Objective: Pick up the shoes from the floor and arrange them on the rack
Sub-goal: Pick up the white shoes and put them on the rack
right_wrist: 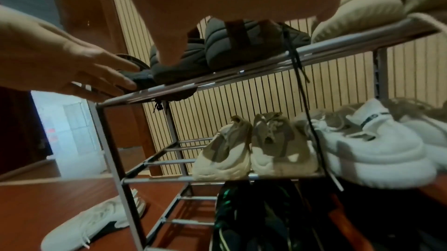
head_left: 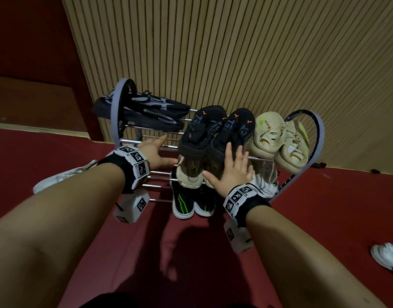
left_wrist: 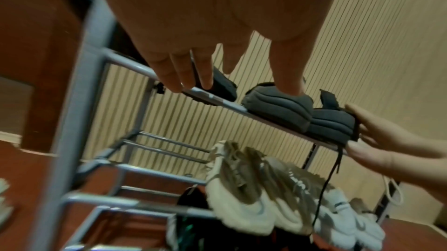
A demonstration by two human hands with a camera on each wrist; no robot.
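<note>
A black pair of shoes with orange marks (head_left: 215, 132) stands on the top shelf of the metal rack (head_left: 146, 142), heels toward me. My right hand (head_left: 233, 161) is open with fingers spread against the heel of the right shoe of that pair (left_wrist: 331, 127). My left hand (head_left: 160, 150) is open over the shelf bars just left of the pair, its thumb by the left shoe's heel (left_wrist: 275, 108). One white shoe (head_left: 62, 176) lies on the floor left of the rack and another white shoe (head_left: 389, 256) at the far right. A black lace (right_wrist: 302, 87) hangs from the pair.
Black and white sneakers (head_left: 146, 110) lie at the top shelf's left end, a beige pair (head_left: 278, 138) at its right. The middle shelf holds a cream pair (right_wrist: 254, 150) and white shoes (right_wrist: 372, 150). Black shoes with green stripes (head_left: 191, 203) sit lowest. A slatted wall (head_left: 235, 52) stands behind.
</note>
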